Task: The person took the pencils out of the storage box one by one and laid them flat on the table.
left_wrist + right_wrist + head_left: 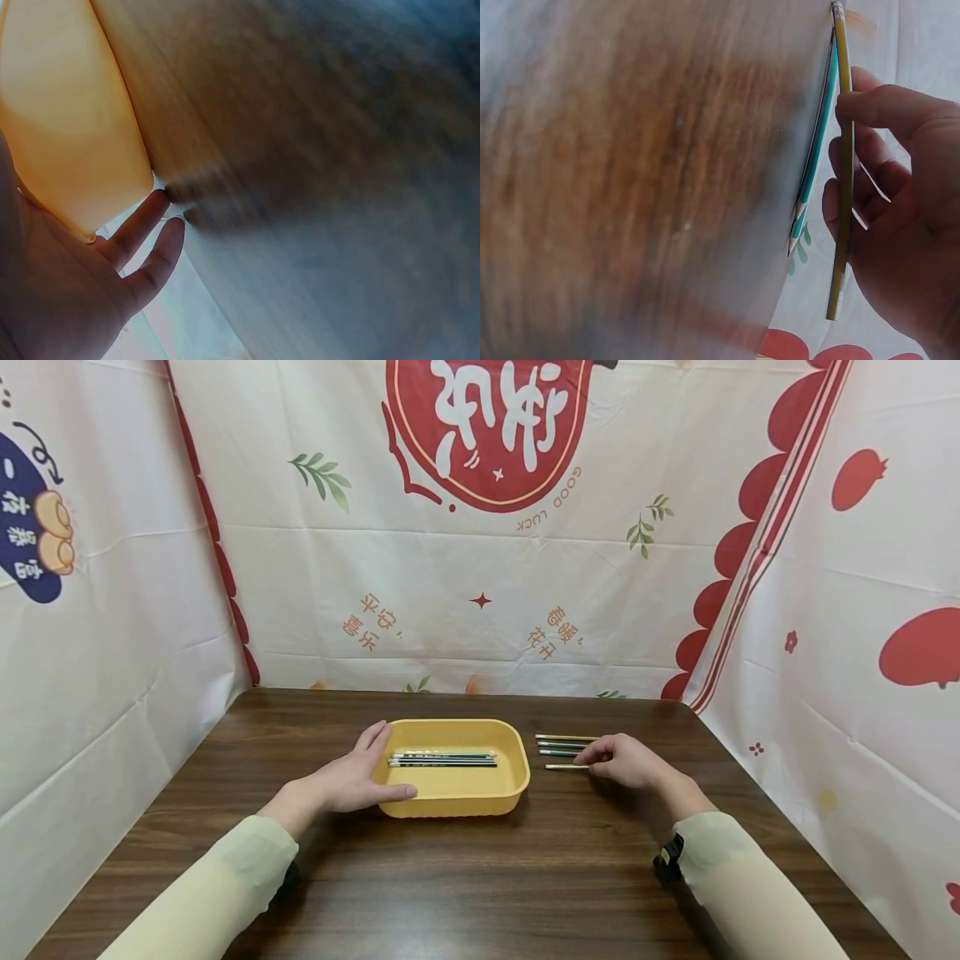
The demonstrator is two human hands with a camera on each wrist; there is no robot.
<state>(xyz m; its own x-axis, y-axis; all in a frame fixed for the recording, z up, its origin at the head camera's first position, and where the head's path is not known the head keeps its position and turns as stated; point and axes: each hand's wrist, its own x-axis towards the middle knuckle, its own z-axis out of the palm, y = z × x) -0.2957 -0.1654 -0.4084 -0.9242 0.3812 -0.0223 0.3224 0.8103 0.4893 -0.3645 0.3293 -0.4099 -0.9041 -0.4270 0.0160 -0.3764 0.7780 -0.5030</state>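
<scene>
A yellow plastic basket (453, 807) stands on the table with several pencils (442, 761) lying side by side in it. My left hand (348, 782) rests against its left end, thumb over the near rim, the other fingers along the outside. In the left wrist view two fingers extend loosely past the basket's wall (71, 112). Right of the basket, my right hand (626, 762) pinches a yellow pencil (844, 165) between thumb and fingers. Just behind it lie 3 more pencils (558, 744) in a row, their right ends partly hidden by the hand.
Under everything is a dark wood-grain table (480, 885). Printed white cloth (480, 618) hangs behind it and at both sides. A black wrist device (670, 855) is strapped at the right sleeve's cuff.
</scene>
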